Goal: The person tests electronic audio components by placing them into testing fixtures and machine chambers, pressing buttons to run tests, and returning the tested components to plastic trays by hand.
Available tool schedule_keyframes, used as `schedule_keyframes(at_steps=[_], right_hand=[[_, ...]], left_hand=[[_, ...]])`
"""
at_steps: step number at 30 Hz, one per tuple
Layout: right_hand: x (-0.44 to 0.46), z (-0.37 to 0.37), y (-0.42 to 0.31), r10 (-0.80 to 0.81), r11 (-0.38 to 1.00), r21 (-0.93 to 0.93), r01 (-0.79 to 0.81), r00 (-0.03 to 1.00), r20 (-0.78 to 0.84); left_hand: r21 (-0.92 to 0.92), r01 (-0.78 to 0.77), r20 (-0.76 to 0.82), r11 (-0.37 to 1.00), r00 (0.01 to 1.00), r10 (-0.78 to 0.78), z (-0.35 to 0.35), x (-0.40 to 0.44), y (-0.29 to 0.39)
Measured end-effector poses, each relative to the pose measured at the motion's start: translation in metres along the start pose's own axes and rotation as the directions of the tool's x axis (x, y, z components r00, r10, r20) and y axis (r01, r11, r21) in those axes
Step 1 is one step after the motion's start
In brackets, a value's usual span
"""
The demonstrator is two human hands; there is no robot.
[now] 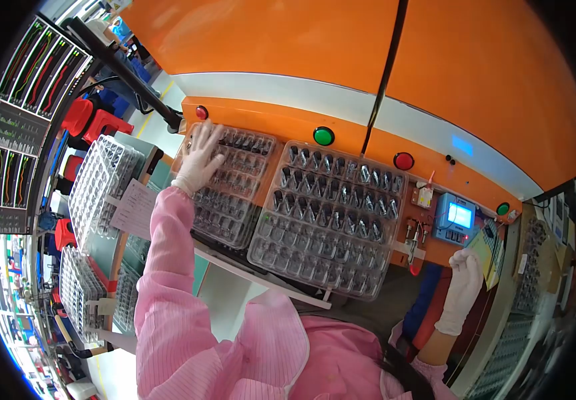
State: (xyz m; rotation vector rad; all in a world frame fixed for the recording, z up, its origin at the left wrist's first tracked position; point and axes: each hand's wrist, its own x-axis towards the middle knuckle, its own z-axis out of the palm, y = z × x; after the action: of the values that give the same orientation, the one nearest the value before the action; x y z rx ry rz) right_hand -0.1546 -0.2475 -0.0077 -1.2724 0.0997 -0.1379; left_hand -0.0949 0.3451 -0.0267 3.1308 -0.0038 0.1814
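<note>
My left hand [199, 160], in a white glove, rests over the upper left part of a clear compartment tray [241, 179], its fingers spread. Beside that tray lies a larger clear tray [328, 220]; dark, shiny small parts stand in its upper rows, while the lower rows look transparent. Off to the right, my right hand [465, 280], also gloved in white, is raised below a small blue device [454, 219] with a lit screen. Its fingers are bent together, and whether something small is between them is too small to tell.
An orange machine [288, 40] with a green button [324, 136] and red button [404, 161] stands behind the trays. Stacked trays [101, 180] and a paper sheet [136, 210] are at the left, near a monitor [18, 127]. A metal fixture [413, 243] sits right of the larger tray.
</note>
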Motion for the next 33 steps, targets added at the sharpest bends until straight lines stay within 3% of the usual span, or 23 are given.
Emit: schedule_keyframes(at_steps=[2, 4, 5, 7, 8, 10, 11, 13, 15, 16, 17, 19, 23, 28, 31, 32, 33], right_hand=[[0.001, -0.004, 0.000, -0.007, 1.000, 0.001, 0.007, 1.000, -0.015], [-0.001, -0.004, -0.001, -0.005, 1.000, -0.004, 0.005, 0.999, -0.038], [-0.001, 0.001, -0.002, -0.020, 0.999, -0.037, 0.018, 0.999, -0.047], [-0.003, 0.013, -0.005, -0.048, 0.993, -0.110, 0.040, 0.996, -0.078], [-0.004, 0.021, -0.008, -0.046, 0.992, -0.121, 0.033, 0.993, -0.107], [-0.005, 0.043, -0.013, -0.172, 0.862, -0.481, 0.159, 0.985, 0.018], [-0.006, 0.056, -0.013, -0.212, 0.847, -0.477, 0.235, 0.972, 0.101], [-0.006, 0.081, -0.011, -0.290, 0.740, -0.533, 0.411, 0.909, 0.298], [-0.001, 0.102, -0.007, -0.307, 0.531, -0.609, 0.589, 0.804, 0.510], [0.003, 0.111, -0.005, -0.288, 0.418, -0.619, 0.665, 0.743, 0.604], [0.006, 0.117, 0.001, -0.287, 0.412, -0.628, 0.660, 0.748, 0.598], [0.009, 0.126, 0.015, -0.166, 0.155, -0.762, 0.629, 0.777, 0.608], [0.008, 0.135, 0.021, -0.116, 0.050, -0.827, 0.561, 0.825, 0.553], [0.013, 0.133, 0.034, -0.138, 0.120, -0.857, 0.500, 0.864, 0.485], [0.014, 0.126, 0.035, -0.201, 0.446, -0.753, 0.484, 0.874, 0.443], [0.013, 0.124, 0.032, -0.202, 0.446, -0.753, 0.484, 0.874, 0.442], [0.009, 0.122, 0.024, -0.093, 0.684, -0.642, 0.346, 0.914, 0.394]], left_hand=[[-0.319, -0.082, -0.325, 0.944, 0.945, -0.027, -0.006, 0.006, -0.007], [-0.659, -0.126, -0.431, 0.741, 0.871, -0.236, -0.007, 0.001, -0.008], [-0.665, -0.130, -0.422, 0.736, 0.878, -0.226, -0.009, -0.002, -0.009], [-0.808, 0.038, -0.249, 0.588, 0.883, -0.398, -0.012, -0.008, -0.016], [-0.814, 0.033, -0.232, 0.580, 0.896, -0.378, -0.023, -0.011, 0.004], [-0.728, 0.056, -0.157, 0.683, 0.956, -0.246, -0.061, -0.022, 0.066], [-0.736, 0.046, -0.145, 0.675, 0.964, -0.224, -0.070, -0.025, 0.091], [-0.595, -0.154, -0.147, 0.789, 0.986, 0.081, -0.080, -0.031, 0.137], [-0.464, -0.404, -0.186, 0.788, 0.914, 0.360, -0.084, -0.033, 0.178], [-0.471, -0.413, -0.188, 0.780, 0.910, 0.369, -0.080, -0.035, 0.197], [-0.472, -0.442, -0.202, 0.762, 0.896, 0.395, -0.077, -0.037, 0.215], [-0.476, -0.480, -0.218, 0.737, 0.876, 0.431, -0.071, -0.041, 0.243], [-0.505, -0.377, -0.208, 0.776, 0.926, 0.315, -0.056, -0.046, 0.276], [-0.544, -0.308, -0.220, 0.781, 0.950, 0.221, -0.049, -0.047, 0.292], [-0.572, -0.292, -0.230, 0.766, 0.954, 0.192, -0.051, -0.045, 0.295], [-0.644, -0.292, -0.237, 0.707, 0.955, 0.178, -0.053, -0.045, 0.295], [-0.710, -0.288, -0.240, 0.642, 0.957, 0.163, -0.055, -0.046, 0.296]])
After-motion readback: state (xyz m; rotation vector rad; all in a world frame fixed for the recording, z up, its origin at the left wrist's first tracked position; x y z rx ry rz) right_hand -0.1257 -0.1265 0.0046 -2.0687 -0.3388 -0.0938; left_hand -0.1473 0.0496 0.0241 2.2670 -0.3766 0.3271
